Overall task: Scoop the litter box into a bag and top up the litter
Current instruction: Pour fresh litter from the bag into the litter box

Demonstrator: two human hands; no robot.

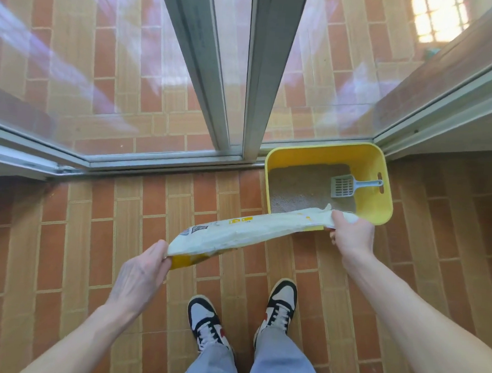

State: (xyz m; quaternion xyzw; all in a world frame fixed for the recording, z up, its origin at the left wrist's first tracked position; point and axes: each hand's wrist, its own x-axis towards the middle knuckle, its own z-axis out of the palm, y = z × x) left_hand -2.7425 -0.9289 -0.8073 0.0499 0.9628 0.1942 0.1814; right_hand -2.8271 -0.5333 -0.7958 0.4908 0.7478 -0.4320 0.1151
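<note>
Brick-patterned tile floor (141, 209), orange and tan, across the near half of the scene. Sliding glass doors (103, 64) with grey metal frames along the far side, reflecting the same tiles.

Yellow litter box (381, 193) at right, set against the door track, with grey litter (296, 189) spread over its bottom. Right wall of the box pierced by 1 slot handle.

White and yellow litter bag (251, 229), nearly flat and slack, stretched between 2 hands at an upward slant from near left to far right; far end overlapping the near rim of the box.

2 black-and-white sneakers (206, 324) below grey trouser legs (281, 362) at near centre.

Left hand (140, 272) at the bag's lower yellow corner, fingers and thumb pinched together on the edge. Right hand (350, 234) at the bag's upper end, fingers curled and clamped round the gathered plastic just beside the box's near rim.

Grey slotted scoop (350, 186) lying in the box on the litter, handle leaning toward the right wall.
</note>
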